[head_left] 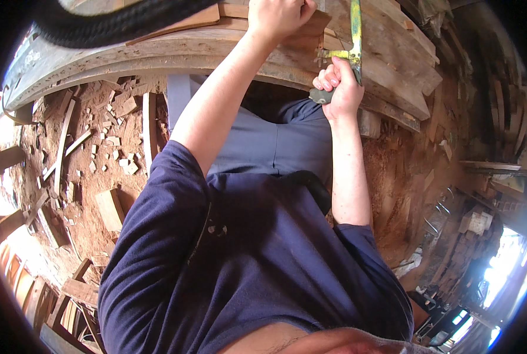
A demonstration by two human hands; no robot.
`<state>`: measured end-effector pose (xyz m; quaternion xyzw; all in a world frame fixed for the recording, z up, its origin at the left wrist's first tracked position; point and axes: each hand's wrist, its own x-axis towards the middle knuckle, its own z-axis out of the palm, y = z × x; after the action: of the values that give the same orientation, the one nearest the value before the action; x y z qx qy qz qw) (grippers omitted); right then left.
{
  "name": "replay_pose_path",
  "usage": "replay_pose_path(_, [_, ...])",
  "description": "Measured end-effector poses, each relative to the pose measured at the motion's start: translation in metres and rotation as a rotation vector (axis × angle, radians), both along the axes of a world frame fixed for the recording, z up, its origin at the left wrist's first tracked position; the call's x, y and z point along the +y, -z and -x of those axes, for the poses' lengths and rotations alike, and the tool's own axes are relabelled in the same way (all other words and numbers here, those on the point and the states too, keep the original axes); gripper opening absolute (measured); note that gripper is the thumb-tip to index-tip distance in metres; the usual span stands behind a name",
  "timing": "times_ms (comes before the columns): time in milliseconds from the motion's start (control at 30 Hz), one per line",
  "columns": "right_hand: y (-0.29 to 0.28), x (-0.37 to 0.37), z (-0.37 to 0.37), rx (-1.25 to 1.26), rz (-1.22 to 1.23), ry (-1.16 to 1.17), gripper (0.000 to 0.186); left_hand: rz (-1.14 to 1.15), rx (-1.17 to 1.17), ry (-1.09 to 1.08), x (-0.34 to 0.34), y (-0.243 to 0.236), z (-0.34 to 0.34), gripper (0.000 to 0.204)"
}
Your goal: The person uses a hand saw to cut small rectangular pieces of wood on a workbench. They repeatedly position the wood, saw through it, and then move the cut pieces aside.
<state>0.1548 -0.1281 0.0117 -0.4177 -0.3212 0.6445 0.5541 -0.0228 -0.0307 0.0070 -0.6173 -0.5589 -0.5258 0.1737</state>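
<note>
My right hand is closed on the dark handle of a yellow-green metal clamp, whose long bar stands at the right of the hand and whose short jaw reaches left over the wood. My left hand is at the upper edge, over the stacked boards of the wooden bench, its fingers curled; what they hold, if anything, is hidden.
A thick black cord or strap crosses the upper left. Wood offcuts and long strips lie on the dusty floor at left. More timber is piled at right. My legs are close against the bench.
</note>
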Motion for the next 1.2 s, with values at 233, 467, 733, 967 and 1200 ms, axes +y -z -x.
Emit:
replay_pose_path(233, [0.016, -0.004, 0.015, -0.241, -0.086, 0.075, 0.027, 0.018, 0.019, -0.006, 0.001, -0.002, 0.001, 0.028])
replay_pose_path(467, [0.025, 0.000, 0.014, -0.240, -0.122, 0.076, 0.028, -0.070, 0.049, -0.031, 0.002, 0.000, 0.001, 0.030])
replay_pose_path(733, [0.032, 0.001, 0.016, -0.354, -0.214, 0.123, 0.030, -0.039, 0.154, -0.093, 0.017, 0.016, 0.003, 0.040])
replay_pose_path(967, [0.029, 0.004, 0.016, -0.268, -0.136, 0.124, 0.029, -0.044, 0.164, -0.065, 0.015, 0.014, 0.004, 0.039])
replay_pose_path(1200, [0.036, -0.003, 0.012, -0.226, -0.176, 0.103, 0.032, -0.047, 0.303, -0.215, 0.009, 0.005, 0.000, 0.031])
